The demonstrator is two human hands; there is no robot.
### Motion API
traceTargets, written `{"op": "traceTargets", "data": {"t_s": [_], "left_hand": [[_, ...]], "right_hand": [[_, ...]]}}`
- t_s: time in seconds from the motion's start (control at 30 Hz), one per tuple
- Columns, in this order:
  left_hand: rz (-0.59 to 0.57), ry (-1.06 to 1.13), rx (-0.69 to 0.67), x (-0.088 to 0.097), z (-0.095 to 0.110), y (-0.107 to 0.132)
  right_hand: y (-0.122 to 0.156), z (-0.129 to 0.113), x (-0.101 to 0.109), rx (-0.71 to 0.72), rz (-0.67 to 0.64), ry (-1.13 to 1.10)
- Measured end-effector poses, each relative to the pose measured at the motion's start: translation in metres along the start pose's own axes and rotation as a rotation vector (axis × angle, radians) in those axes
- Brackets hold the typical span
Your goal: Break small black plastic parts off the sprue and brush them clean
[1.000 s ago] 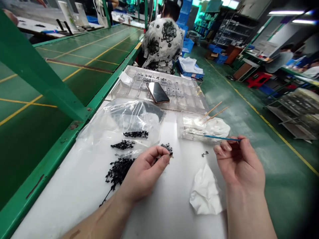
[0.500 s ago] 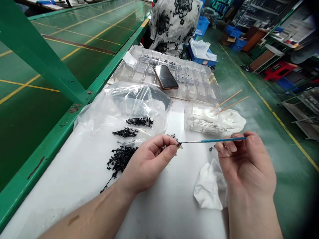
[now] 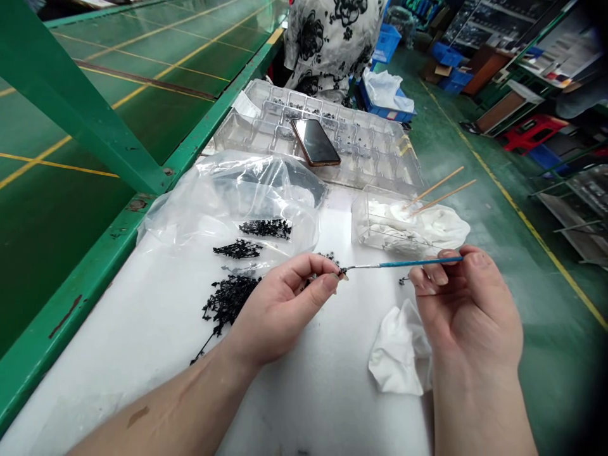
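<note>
Left hand (image 3: pixel 282 310): thumb and forefinger closed in a pinch on a small dark piece (image 3: pixel 342 272), held above the counter (image 3: pixel 294 405); other fingers curled beneath.

Right hand (image 3: pixel 470 304): fingers pinched on the blue handle of a slim tool (image 3: pixel 413 261), its metal end pointing left and meeting the dark piece; actual contact too fine to confirm.

Edges and room: green rail (image 3: pixel 109 253) along the counter's left side; right side running beneath the right forearm, green floor beyond. White surface visible between left forearm and crumpled white cloth (image 3: pixel 399 354). Clear box (image 3: pixel 361 221) with white material and two wooden sticks (image 3: pixel 441 183) just beyond the tool; compartment tray (image 3: pixel 396 168) at the far end, phone (image 3: pixel 316 142) on top. Plastic bag (image 3: pixel 213 190) and black sprigs (image 3: pixel 228 301) left of the hands.

Obscured: heap of sprigs partly behind the left hand; small dark bits (image 3: pixel 330 257) behind its fingers, mostly covered; seated person in patterned clothing (image 3: pixel 332 44), cut off above; both forearms cropped below.
</note>
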State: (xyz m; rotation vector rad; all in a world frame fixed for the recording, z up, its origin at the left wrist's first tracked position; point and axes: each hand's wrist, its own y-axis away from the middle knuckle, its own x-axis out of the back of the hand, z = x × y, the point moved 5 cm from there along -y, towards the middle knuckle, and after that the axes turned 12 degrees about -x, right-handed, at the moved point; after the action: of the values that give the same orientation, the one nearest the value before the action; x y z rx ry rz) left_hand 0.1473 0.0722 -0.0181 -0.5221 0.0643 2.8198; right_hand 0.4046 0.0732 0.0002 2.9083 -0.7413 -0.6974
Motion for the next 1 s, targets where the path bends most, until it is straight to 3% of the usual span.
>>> {"op": "traceTargets", "data": {"t_s": [0.23, 0.4, 0.5, 0.73, 0.87, 0.93, 1.0], "left_hand": [[-0.011, 0.004, -0.001, 0.000, 0.000, 0.002], [0.002, -0.010, 0.020, 0.005, -0.006, 0.002], [0.039, -0.013, 0.047, 0.010, -0.012, 0.001], [0.078, 0.021, 0.047, 0.011, -0.012, -0.001], [0.104, 0.078, 0.012, 0.010, -0.008, -0.003], [0.115, 0.122, -0.020, 0.009, -0.005, -0.004], [0.110, 0.176, -0.059, 0.008, -0.004, -0.005]], "right_hand": [[-0.011, -0.005, 0.008, 0.015, -0.006, -0.041], [-0.038, -0.019, 0.045, 0.157, 0.291, 0.012], [-0.052, -0.020, 0.068, 0.158, 0.455, 0.046], [-0.070, -0.008, 0.092, 0.179, 0.567, 0.161], [-0.058, -0.021, 0.088, 0.339, 0.652, 0.318], [-0.039, -0.031, 0.073, 0.511, 0.673, 0.402], [-0.016, -0.032, 0.046, 0.641, 0.571, 0.503]]}}
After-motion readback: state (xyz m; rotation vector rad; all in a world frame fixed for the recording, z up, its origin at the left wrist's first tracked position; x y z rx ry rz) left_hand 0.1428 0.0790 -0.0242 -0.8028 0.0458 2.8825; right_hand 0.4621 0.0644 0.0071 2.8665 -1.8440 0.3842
